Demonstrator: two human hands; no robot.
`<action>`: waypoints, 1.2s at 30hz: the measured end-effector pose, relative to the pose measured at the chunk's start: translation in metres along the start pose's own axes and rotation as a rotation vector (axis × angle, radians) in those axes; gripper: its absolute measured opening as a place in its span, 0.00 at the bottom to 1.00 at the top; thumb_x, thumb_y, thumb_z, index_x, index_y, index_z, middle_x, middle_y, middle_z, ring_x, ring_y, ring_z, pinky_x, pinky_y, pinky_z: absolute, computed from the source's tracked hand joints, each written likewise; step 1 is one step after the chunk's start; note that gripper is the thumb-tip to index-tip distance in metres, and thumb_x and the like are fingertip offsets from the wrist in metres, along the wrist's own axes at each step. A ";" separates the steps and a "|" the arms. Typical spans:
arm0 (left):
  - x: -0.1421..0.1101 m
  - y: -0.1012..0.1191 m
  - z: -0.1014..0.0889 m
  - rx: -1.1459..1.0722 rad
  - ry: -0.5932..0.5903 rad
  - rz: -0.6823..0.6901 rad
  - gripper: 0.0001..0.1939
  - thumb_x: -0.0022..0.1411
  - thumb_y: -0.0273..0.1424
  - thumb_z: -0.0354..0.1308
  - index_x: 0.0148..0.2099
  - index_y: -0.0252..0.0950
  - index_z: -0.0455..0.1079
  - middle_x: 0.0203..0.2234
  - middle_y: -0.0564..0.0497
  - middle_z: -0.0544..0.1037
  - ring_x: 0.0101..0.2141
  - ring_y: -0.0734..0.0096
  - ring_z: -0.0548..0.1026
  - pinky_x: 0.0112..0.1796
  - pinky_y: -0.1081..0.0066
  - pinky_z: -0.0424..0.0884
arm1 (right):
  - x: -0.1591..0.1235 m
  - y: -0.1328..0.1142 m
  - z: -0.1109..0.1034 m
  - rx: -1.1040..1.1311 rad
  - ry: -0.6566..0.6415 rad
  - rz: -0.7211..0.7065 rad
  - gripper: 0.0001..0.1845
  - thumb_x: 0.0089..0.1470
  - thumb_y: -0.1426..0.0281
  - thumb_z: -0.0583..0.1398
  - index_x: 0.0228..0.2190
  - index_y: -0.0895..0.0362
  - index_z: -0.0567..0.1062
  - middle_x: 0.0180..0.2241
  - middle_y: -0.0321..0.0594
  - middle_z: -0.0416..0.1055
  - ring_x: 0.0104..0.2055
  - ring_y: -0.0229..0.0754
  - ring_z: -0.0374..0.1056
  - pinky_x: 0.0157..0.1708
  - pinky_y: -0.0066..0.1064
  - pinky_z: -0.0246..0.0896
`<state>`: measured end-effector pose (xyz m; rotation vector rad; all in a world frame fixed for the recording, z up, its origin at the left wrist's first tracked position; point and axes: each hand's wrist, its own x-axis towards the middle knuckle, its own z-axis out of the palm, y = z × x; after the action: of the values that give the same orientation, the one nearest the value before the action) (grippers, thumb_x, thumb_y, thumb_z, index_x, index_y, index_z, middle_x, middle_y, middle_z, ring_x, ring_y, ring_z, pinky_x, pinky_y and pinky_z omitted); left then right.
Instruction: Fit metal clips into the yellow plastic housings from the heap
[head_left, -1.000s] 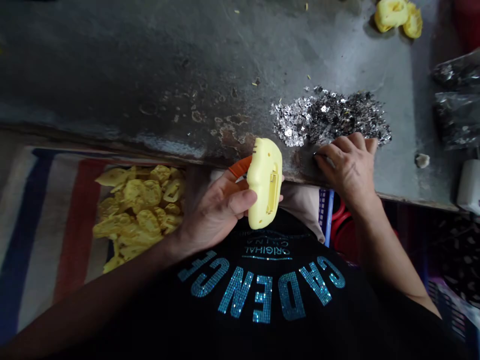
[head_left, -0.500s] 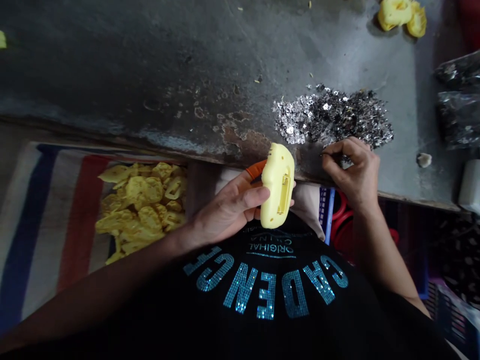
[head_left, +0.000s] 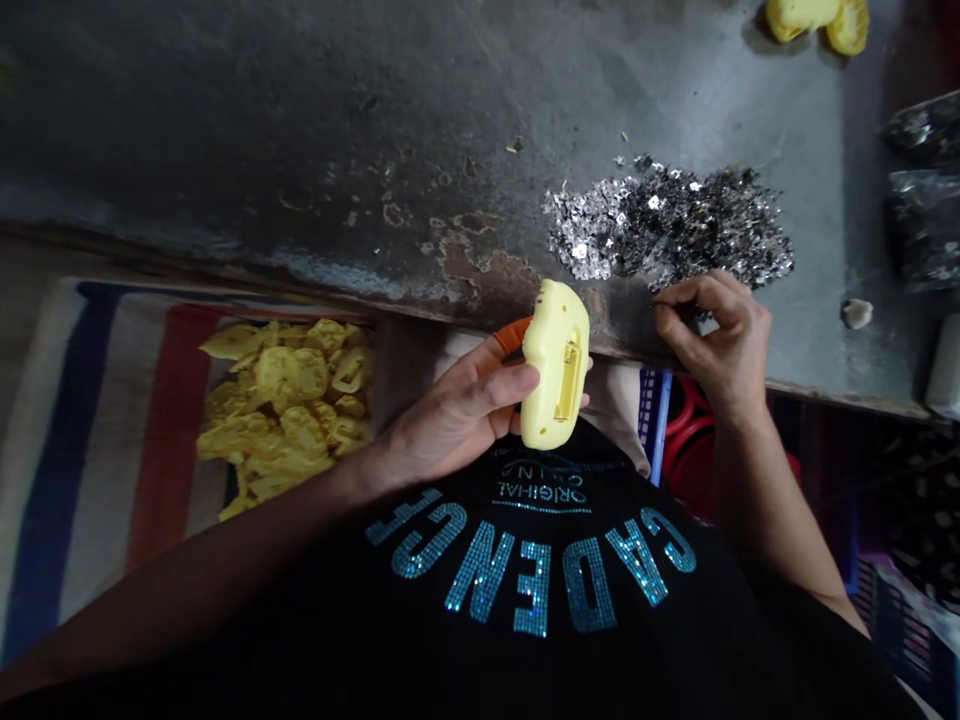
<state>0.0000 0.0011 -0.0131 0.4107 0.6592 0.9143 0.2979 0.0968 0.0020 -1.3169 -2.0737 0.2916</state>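
A yellow plastic casing (head_left: 546,400) with a narrow battery slot is upright in my left hand (head_left: 465,405), thumb across its near side. Something orange (head_left: 513,336) wraps a finger of that hand. My right hand (head_left: 720,335) is pinched at the table's front edge, just below a pile of small shiny metal pieces (head_left: 667,225). Whatever lies between its thumb and forefinger is too small to make out.
Yellow plastic parts (head_left: 289,400) fill a container at the left, beside a striped sheet (head_left: 176,430). More yellow pieces (head_left: 806,14) sit at the table's far right. Plastic bags of metal bits (head_left: 926,225) lie at the right edge, near a small whitish lump (head_left: 856,313).
The view has shifted slightly. Both hands keep nearly the same pose; the right is still pinched beside the metal pile and the left still holds the casing.
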 end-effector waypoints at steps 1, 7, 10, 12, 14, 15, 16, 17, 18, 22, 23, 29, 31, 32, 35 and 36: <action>0.000 0.001 0.001 0.006 0.012 -0.010 0.34 0.68 0.43 0.82 0.72 0.44 0.79 0.73 0.40 0.82 0.73 0.37 0.80 0.64 0.50 0.87 | -0.002 0.000 -0.002 -0.019 -0.007 0.005 0.04 0.65 0.67 0.68 0.36 0.49 0.85 0.36 0.37 0.84 0.40 0.49 0.80 0.49 0.46 0.66; 0.000 0.006 0.006 0.042 0.061 -0.036 0.41 0.64 0.48 0.84 0.73 0.44 0.77 0.66 0.39 0.88 0.60 0.42 0.90 0.60 0.52 0.89 | -0.018 -0.006 -0.020 -0.150 0.028 0.056 0.06 0.74 0.66 0.67 0.45 0.47 0.87 0.42 0.39 0.86 0.47 0.52 0.80 0.55 0.48 0.61; -0.001 0.006 0.004 0.060 0.088 -0.032 0.44 0.63 0.47 0.85 0.75 0.44 0.75 0.66 0.38 0.87 0.58 0.43 0.90 0.59 0.51 0.89 | -0.026 -0.005 -0.020 -0.223 -0.017 0.034 0.06 0.75 0.65 0.67 0.44 0.47 0.87 0.40 0.39 0.84 0.45 0.52 0.78 0.53 0.48 0.60; -0.001 0.006 0.003 0.064 0.086 -0.036 0.45 0.64 0.46 0.85 0.76 0.43 0.75 0.67 0.38 0.87 0.60 0.42 0.89 0.60 0.50 0.88 | -0.028 -0.002 -0.015 -0.278 -0.066 -0.005 0.07 0.76 0.63 0.66 0.45 0.47 0.87 0.41 0.40 0.84 0.46 0.53 0.76 0.52 0.48 0.59; -0.001 0.006 0.003 0.059 0.082 -0.044 0.44 0.64 0.46 0.85 0.76 0.43 0.75 0.66 0.39 0.87 0.60 0.44 0.90 0.61 0.52 0.88 | -0.027 0.001 -0.008 -0.340 -0.105 -0.050 0.08 0.77 0.62 0.65 0.47 0.46 0.87 0.43 0.42 0.83 0.49 0.55 0.75 0.53 0.50 0.59; -0.001 0.006 0.003 0.054 0.080 -0.046 0.44 0.64 0.46 0.85 0.76 0.43 0.75 0.66 0.39 0.87 0.59 0.45 0.90 0.61 0.52 0.88 | -0.025 0.002 -0.005 -0.371 -0.121 -0.070 0.08 0.77 0.62 0.65 0.48 0.45 0.87 0.45 0.42 0.83 0.50 0.55 0.74 0.55 0.50 0.59; -0.002 0.006 0.003 0.049 0.076 -0.047 0.43 0.64 0.46 0.85 0.76 0.43 0.75 0.66 0.39 0.87 0.58 0.45 0.91 0.61 0.52 0.88 | -0.024 0.003 -0.003 -0.400 -0.135 -0.091 0.08 0.77 0.62 0.65 0.49 0.45 0.86 0.46 0.42 0.83 0.50 0.56 0.73 0.55 0.51 0.59; -0.002 0.006 0.003 0.042 0.066 -0.046 0.43 0.65 0.45 0.84 0.76 0.43 0.74 0.66 0.39 0.87 0.58 0.44 0.91 0.60 0.52 0.88 | -0.021 0.003 -0.001 -0.425 -0.151 -0.109 0.08 0.78 0.62 0.64 0.49 0.45 0.86 0.46 0.41 0.83 0.50 0.55 0.72 0.56 0.51 0.60; -0.002 0.006 0.004 0.032 0.052 -0.045 0.42 0.66 0.45 0.84 0.76 0.43 0.74 0.66 0.39 0.88 0.59 0.43 0.90 0.60 0.51 0.89 | -0.019 0.004 0.000 -0.443 -0.164 -0.125 0.09 0.78 0.62 0.63 0.48 0.45 0.85 0.45 0.41 0.82 0.49 0.55 0.71 0.56 0.51 0.60; -0.002 0.005 0.008 -0.051 -0.013 -0.026 0.35 0.69 0.45 0.81 0.72 0.41 0.78 0.67 0.39 0.87 0.68 0.38 0.85 0.61 0.51 0.89 | -0.008 0.009 0.001 -0.485 -0.195 -0.136 0.13 0.80 0.61 0.60 0.42 0.49 0.82 0.40 0.44 0.79 0.46 0.55 0.69 0.53 0.51 0.60; -0.002 0.005 0.008 -0.069 -0.037 -0.023 0.34 0.70 0.46 0.80 0.72 0.41 0.79 0.69 0.39 0.86 0.69 0.37 0.84 0.61 0.50 0.88 | -0.006 0.010 0.000 -0.477 -0.194 -0.121 0.13 0.79 0.61 0.60 0.41 0.49 0.81 0.39 0.44 0.78 0.46 0.55 0.69 0.53 0.51 0.61; 0.002 -0.001 0.007 -0.109 -0.193 -0.092 0.33 0.73 0.49 0.76 0.73 0.41 0.78 0.69 0.36 0.85 0.67 0.33 0.85 0.62 0.43 0.87 | 0.003 -0.020 -0.012 0.092 -0.130 0.002 0.08 0.73 0.63 0.65 0.38 0.49 0.77 0.36 0.38 0.76 0.37 0.48 0.70 0.42 0.43 0.65; 0.002 -0.003 0.005 -0.105 -0.221 -0.115 0.34 0.73 0.50 0.76 0.74 0.41 0.78 0.67 0.36 0.86 0.67 0.34 0.85 0.61 0.45 0.87 | 0.005 -0.042 -0.019 0.338 -0.196 0.021 0.10 0.75 0.61 0.66 0.39 0.48 0.78 0.36 0.36 0.78 0.35 0.44 0.71 0.38 0.40 0.65; 0.002 -0.004 0.005 -0.101 -0.222 -0.123 0.35 0.73 0.50 0.76 0.74 0.42 0.77 0.67 0.36 0.86 0.66 0.35 0.86 0.60 0.46 0.88 | 0.006 -0.053 -0.021 0.407 -0.243 0.015 0.10 0.75 0.60 0.67 0.39 0.48 0.78 0.36 0.35 0.79 0.35 0.44 0.72 0.37 0.39 0.65; 0.002 -0.006 0.006 -0.095 -0.213 -0.136 0.35 0.72 0.51 0.77 0.73 0.43 0.78 0.66 0.38 0.87 0.62 0.40 0.88 0.56 0.51 0.89 | 0.011 -0.075 -0.026 0.427 -0.348 -0.057 0.09 0.74 0.62 0.68 0.38 0.49 0.79 0.35 0.35 0.79 0.35 0.43 0.73 0.36 0.37 0.66; 0.001 -0.006 0.007 -0.094 -0.222 -0.138 0.36 0.72 0.52 0.77 0.73 0.43 0.77 0.66 0.38 0.87 0.61 0.41 0.89 0.54 0.52 0.90 | 0.013 -0.079 -0.027 0.402 -0.359 -0.082 0.09 0.74 0.64 0.68 0.37 0.49 0.79 0.34 0.36 0.79 0.34 0.44 0.74 0.37 0.38 0.67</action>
<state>0.0084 -0.0013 -0.0120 0.3715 0.4345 0.7524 0.2542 0.0667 0.0678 -0.9853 -2.1967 0.9125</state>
